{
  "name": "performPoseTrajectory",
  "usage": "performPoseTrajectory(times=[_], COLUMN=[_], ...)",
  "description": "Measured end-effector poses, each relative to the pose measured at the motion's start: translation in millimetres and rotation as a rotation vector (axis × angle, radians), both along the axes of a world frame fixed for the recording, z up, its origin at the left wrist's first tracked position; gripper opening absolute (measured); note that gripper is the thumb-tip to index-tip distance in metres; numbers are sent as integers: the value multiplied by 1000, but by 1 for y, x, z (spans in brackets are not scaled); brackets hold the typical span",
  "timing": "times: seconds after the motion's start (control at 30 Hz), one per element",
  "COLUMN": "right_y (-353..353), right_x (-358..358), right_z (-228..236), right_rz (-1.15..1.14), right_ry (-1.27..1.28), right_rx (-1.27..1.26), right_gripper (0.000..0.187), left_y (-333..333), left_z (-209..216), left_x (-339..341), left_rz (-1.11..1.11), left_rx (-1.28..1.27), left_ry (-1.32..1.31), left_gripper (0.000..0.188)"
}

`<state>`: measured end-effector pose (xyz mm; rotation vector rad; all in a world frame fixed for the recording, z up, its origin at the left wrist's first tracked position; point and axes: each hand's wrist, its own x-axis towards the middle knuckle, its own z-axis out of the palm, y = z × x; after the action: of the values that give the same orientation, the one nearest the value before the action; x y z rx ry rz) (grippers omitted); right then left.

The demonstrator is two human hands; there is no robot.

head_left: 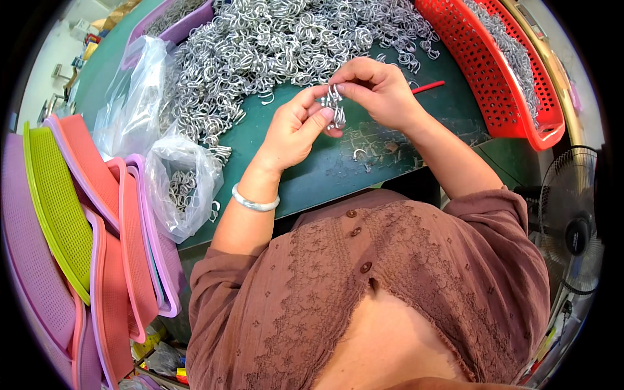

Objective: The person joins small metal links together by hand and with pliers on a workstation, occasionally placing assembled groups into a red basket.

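My left hand (pixel 294 129) is closed around a small bunch of silver metal rings (pixel 335 117), held over the near part of the green table (pixel 286 185). Thumb and forefinger of my right hand (pixel 379 90) pinch together at the upper end of that bunch, apparently on one ring; the fingers partly hide it. Just beyond both hands spreads a large heap of similar rings (pixel 292 39). A single loose ring (pixel 359 154) lies on the worn tabletop below my right hand. A thin red stick (pixel 429 86) rests beside my right wrist.
A red perforated basket (pixel 548 135) holding metal pieces stands at the right, a purple basket (pixel 144 27) at the far left. Clear plastic bags (pixel 133 97) lie left of the heap; a nearer bag (pixel 207 170) contains rings. Stacked colored baskets (pixel 58 208) crowd the left; a fan (pixel 576 235) stands right.
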<state>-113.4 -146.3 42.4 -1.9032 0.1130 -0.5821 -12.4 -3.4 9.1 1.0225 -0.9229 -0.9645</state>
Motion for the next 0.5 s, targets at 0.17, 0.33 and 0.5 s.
performPoseTrajectory(times=[0.17, 0.33, 0.5], right_y=[3, 5, 6], right_x=[0, -1, 0], right_z=[-4, -3, -6], right_rz=[-46, -69, -80], right_ry=[12, -139, -246], right_rx=[-44, -323, -419], right_gripper=[11, 10, 11], left_y=[-2, 1, 1], left_z=[0, 4, 0], left_x=[1, -1, -4], left_rz=[114, 133, 170], left_rx=[-10, 58, 12], left_ry=[-284, -427, -391], left_gripper=[20, 22, 24])
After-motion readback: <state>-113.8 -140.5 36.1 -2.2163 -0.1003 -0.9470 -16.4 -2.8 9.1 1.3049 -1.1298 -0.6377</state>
